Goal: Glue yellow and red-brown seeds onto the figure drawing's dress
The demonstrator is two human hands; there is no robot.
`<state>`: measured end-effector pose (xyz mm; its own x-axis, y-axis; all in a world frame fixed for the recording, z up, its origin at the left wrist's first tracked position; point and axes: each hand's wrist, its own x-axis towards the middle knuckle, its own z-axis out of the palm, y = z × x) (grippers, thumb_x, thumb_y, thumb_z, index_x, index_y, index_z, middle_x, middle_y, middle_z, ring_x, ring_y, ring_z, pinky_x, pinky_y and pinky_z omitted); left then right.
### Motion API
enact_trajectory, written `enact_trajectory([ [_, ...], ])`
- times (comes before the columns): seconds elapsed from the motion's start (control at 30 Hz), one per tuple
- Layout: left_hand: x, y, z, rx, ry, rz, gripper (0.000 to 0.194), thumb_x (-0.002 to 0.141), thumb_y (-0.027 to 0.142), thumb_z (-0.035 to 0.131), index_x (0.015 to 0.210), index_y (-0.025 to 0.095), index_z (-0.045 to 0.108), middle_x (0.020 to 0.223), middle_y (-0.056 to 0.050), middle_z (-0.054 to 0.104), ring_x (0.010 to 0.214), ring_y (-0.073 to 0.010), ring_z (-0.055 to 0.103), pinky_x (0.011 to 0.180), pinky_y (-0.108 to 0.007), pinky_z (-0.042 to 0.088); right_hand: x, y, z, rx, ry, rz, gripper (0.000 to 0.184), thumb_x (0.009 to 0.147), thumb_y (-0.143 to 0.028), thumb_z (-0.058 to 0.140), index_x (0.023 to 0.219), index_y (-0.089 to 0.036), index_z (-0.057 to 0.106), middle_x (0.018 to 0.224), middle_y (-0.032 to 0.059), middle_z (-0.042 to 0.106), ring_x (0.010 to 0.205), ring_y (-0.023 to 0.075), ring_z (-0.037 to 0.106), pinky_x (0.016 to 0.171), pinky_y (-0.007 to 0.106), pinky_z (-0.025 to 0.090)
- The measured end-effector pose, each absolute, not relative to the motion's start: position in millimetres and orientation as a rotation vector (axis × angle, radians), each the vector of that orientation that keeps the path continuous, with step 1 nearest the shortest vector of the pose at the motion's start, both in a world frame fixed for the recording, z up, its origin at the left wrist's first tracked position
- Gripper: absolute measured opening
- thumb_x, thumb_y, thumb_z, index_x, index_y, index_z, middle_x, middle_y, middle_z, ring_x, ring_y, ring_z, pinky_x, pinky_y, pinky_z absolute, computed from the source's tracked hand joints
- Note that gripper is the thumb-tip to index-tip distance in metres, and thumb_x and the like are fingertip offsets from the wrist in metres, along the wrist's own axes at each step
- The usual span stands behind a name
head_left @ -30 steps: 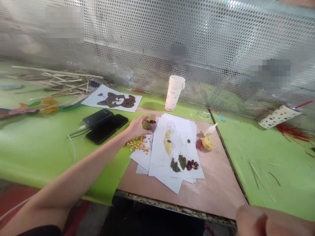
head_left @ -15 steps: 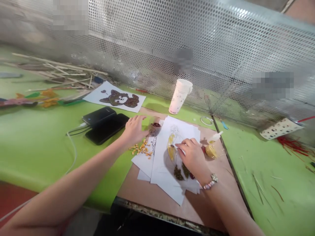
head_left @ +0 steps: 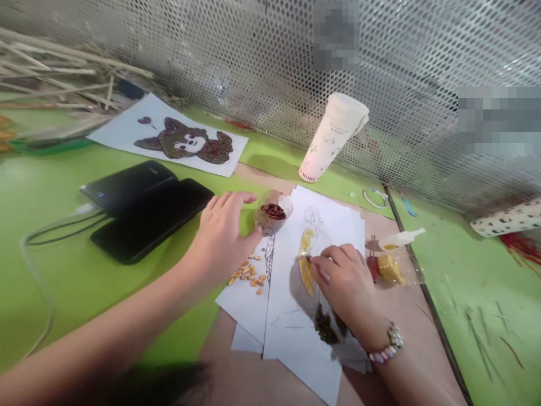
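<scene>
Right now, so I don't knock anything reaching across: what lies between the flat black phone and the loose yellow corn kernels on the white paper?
The person's left hand lies there, above the green tabletop, as the head view shows.

Matt white paper [head_left: 313, 338] is laid on smooth pale wood [head_left: 406, 321], with perforated metal [head_left: 236, 56] seen behind (the 2 black devices [head_left: 147, 220] are glossy).

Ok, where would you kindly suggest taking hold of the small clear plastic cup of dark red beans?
Grip the clear plastic cup low on its rounded wall, from the left, where the left hand sits; its open top shows the beans, so stay below it.
</scene>
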<state>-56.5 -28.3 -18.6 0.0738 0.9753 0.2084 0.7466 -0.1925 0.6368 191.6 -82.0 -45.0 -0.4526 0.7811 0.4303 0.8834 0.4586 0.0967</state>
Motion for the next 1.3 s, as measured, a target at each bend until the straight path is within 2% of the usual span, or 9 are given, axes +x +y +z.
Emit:
enact_trajectory([
  [0.2, -54, -28, -24, 1.977, 1.680, 0.906, 0.038, 0.077, 0.029, 0.056, 0.114, 0.022, 0.054, 0.115, -0.008, 0.063, 0.116, -0.0299, 0.056, 0.110, -0.055, 0.040, 192, -82, -44, -1.340, -2.493, -0.566, 0.012, 0.091, -0.012, 0.062, 0.088, -0.016, 0.073, 0.083, 0.0058, 0.070, 0.081, 0.0222, 0.048, 0.070, 0.035, 0.037],
  [0.47, -57, -28, -27, 1.858, 1.706, 1.040, 0.038, 0.078, 0.033, 0.057, 0.115, 0.025, 0.052, 0.120, -0.008, 0.062, 0.119, -0.0296, 0.055, 0.102, -0.052, 0.046, 191, -79, -38, -1.157, -2.629, -0.786, 0.030, 0.097, -0.008, 0.045, 0.086, -0.016, 0.071, 0.082, 0.0055, 0.070, 0.074, 0.0193, 0.049, 0.065, 0.034, 0.036],
  [0.63, -59, -27, -31, 1.866, 1.698, 1.010, 0.038, 0.076, 0.037, 0.056, 0.112, 0.030, 0.052, 0.119, -0.005, 0.062, 0.117, -0.0299, 0.056, 0.101, -0.052, 0.048, 194, -81, -41, -1.232, -2.633, -0.659, 0.026, 0.097, -0.009, 0.048, 0.088, -0.016, 0.071, 0.086, 0.0059, 0.071, 0.077, 0.0202, 0.050, 0.068, 0.034, 0.040],
  [0.77, -59, -25, -34, 1.882, 1.693, 0.993, 0.039, 0.076, 0.037, 0.056, 0.113, 0.029, 0.051, 0.118, -0.004, 0.062, 0.118, -0.0301, 0.055, 0.103, -0.052, 0.047, 199, -80, -43, -1.287, -2.539, -0.436, 0.013, 0.094, -0.012, 0.059, 0.097, -0.014, 0.071, 0.089, 0.0071, 0.071, 0.084, 0.0220, 0.052, 0.072, 0.035, 0.045],
  [0.9, -58, -25, -34, 1.888, 1.681, 0.990, 0.039, 0.077, 0.036, 0.057, 0.115, 0.029, 0.051, 0.118, -0.004, 0.062, 0.116, -0.0299, 0.056, 0.102, -0.052, 0.048, 203, -75, -46, -1.316, -2.429, -0.290, 0.012, 0.093, -0.013, 0.062, 0.099, -0.013, 0.072, 0.087, 0.0080, 0.069, 0.085, 0.0216, 0.054, 0.075, 0.036, 0.047],
  [1.3, -57, -25, -34, 1.866, 1.663, 0.980, 0.037, 0.078, 0.035, 0.056, 0.114, 0.030, 0.050, 0.120, -0.004, 0.062, 0.117, -0.0299, 0.056, 0.102, -0.055, 0.051, 200, -70, -50, -1.326, -2.417, -0.262, 0.011, 0.090, -0.010, 0.064, 0.093, -0.016, 0.073, 0.084, 0.0070, 0.066, 0.081, 0.0209, 0.049, 0.071, 0.035, 0.047],
])
